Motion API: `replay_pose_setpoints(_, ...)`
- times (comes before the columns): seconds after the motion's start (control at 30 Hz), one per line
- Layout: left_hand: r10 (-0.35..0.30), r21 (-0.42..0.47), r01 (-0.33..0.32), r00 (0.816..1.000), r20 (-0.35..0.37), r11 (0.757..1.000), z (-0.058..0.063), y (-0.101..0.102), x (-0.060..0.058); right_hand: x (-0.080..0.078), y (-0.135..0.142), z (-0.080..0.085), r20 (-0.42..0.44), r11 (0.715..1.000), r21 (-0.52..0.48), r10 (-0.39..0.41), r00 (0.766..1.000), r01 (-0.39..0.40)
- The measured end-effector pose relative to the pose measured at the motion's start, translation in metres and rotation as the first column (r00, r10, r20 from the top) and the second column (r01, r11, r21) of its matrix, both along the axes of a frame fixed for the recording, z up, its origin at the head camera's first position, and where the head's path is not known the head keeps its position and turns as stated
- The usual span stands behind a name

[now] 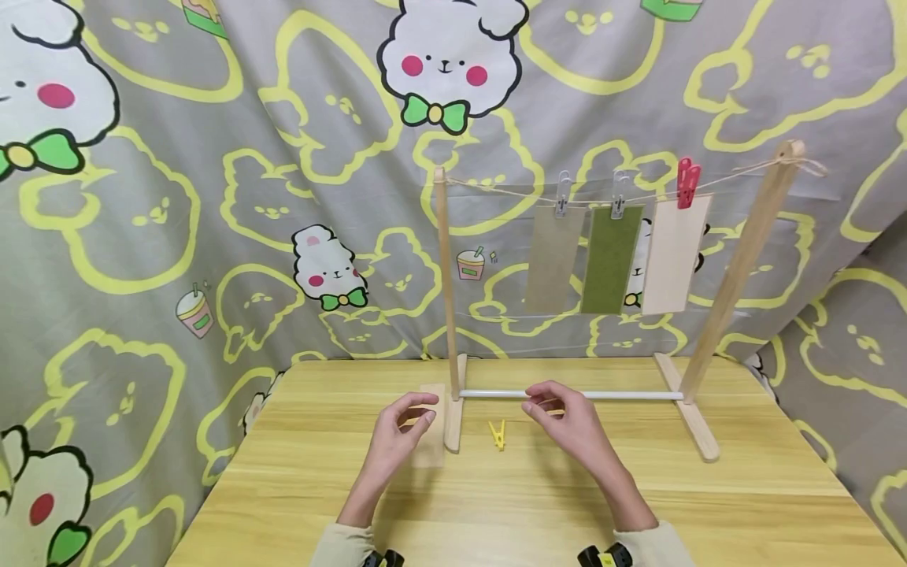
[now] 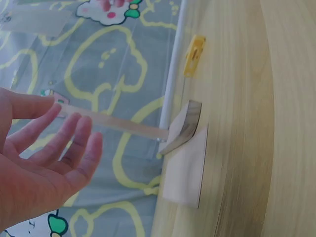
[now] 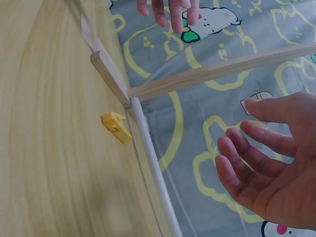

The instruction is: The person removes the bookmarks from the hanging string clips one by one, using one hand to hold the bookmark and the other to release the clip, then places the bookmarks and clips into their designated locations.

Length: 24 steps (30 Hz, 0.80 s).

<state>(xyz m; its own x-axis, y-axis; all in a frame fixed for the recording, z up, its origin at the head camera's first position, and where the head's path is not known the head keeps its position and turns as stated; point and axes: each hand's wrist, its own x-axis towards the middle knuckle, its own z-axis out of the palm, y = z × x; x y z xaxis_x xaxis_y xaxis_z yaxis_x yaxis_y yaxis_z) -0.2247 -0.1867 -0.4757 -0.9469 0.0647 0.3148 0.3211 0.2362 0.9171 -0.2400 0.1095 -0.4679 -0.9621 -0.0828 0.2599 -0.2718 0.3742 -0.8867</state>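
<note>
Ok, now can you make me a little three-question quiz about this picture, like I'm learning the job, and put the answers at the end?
1. Count: how many flat rectangular cards hang from the thin tan twine?

2. True or false: the bare left hand and the bare right hand are both holding nothing.

3. Pick one: where is the yellow plastic clothespin?
a) clipped on the twine
b) on the wood-grain tabletop
c) in the left hand

Key:
1. Three: one taupe, one green, one cream.
2. True.
3. b
</note>
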Motion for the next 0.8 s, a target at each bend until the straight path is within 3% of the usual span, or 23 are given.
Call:
replay_pose_setpoints(0.2,0.032,0.037,-0.031,0.998,-0.046,0.999,0.001,0.007,0.0,0.006,0.001,0.008,-0.04,0.999,0.006,-0.039,0.998,0.039)
replay_pose_setpoints(0.57,0.03,0.104,-0.022,0.997,-0.07,0.994,-0.001,0.021,0.003,0.014,0.005,0.018,-0.094,0.996,-0.031,-0.09,0.992,0.087)
replay_pose_setpoints(0.8,0.02,0.126,-0.01,0.997,-0.076,0.992,0.004,0.026,0.005,0.016,0.008,0.024,-0.16,0.994,-0.037,-0.106,0.981,0.101)
